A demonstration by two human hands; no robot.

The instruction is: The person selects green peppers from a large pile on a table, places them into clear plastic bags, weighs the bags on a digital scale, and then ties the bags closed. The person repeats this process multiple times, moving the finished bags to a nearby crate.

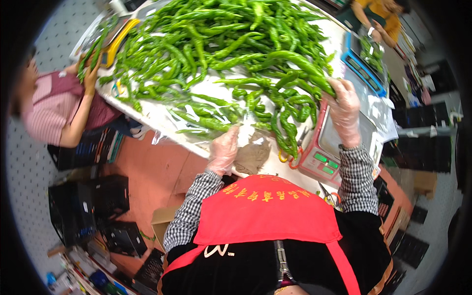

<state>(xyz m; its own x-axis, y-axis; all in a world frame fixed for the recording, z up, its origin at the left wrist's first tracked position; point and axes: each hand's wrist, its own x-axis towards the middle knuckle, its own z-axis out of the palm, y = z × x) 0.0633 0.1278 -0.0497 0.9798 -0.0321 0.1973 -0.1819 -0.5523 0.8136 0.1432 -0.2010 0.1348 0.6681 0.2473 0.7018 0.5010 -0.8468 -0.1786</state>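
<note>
My left hand (224,149), in a clear plastic glove, grips the near end of a transparent plastic bag (193,114) with several green chili peppers lying in it. Between the fingers of my gloved right hand (344,108) is the end of a long, curved green pepper (300,61), which reaches over the heap. That large heap of green peppers (225,33) covers much of the white table (162,123). Right beside my left hand lies a crumpled brown cloth (253,155). Below my right hand stands a red-and-white digital scale (313,158) with lit green displays.
Scissors with orange handles (295,160) lie by the scale; another pair (330,195) is nearer my body. A co-worker (62,99) at left holds peppers beside a yellow scale (120,40). Another person (383,22) is beyond a blue scale (363,70). Black crates (88,206) stand on the floor.
</note>
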